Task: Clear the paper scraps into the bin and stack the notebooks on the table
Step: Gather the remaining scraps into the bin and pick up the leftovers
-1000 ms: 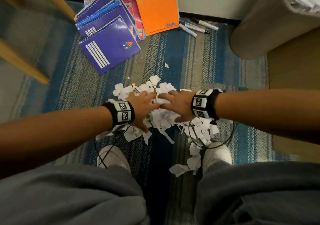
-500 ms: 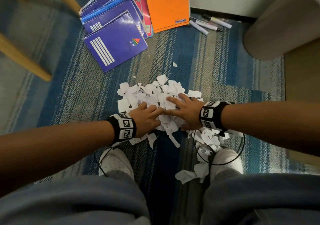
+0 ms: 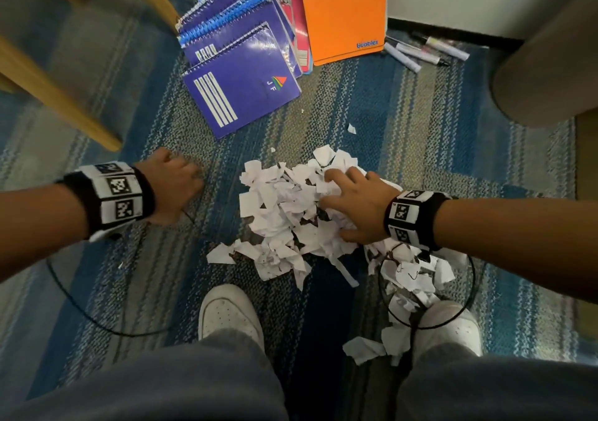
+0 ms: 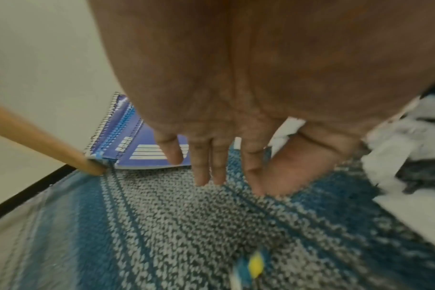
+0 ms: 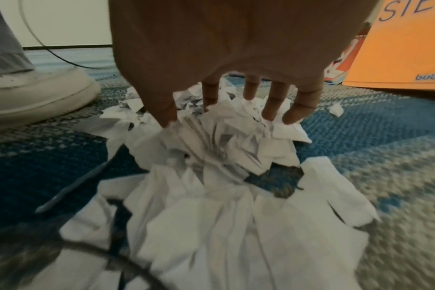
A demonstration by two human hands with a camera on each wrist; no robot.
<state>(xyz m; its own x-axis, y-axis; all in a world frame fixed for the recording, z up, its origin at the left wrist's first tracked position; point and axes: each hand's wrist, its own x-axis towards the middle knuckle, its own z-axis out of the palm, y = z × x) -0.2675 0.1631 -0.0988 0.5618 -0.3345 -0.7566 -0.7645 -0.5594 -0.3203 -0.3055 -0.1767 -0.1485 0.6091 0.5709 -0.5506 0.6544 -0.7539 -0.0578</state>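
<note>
Scrap pile [image 3: 288, 213] sits on the rug [image 3: 420, 135] ahead of our shoes, strays trailing toward the right one. Our right hand [image 3: 357, 208] lies spread on the pile, fingertips [image 5: 292, 115] digging into paper, nothing pinched yet. Left hand [image 3: 174, 182] hangs over bare rug beside it, fingers loose, empty. Gathering step, we think. Next: scoop with 2 hands, carry to bin [image 3: 550, 64]. Notebooks [image 3: 242, 74] untouched by the wall.

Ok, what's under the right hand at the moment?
The right hand rests spread on the pile of paper scraps, fingertips pressing into it. Striped rug shows around the pile. Anything beneath the scraps under the palm is covered.
</note>
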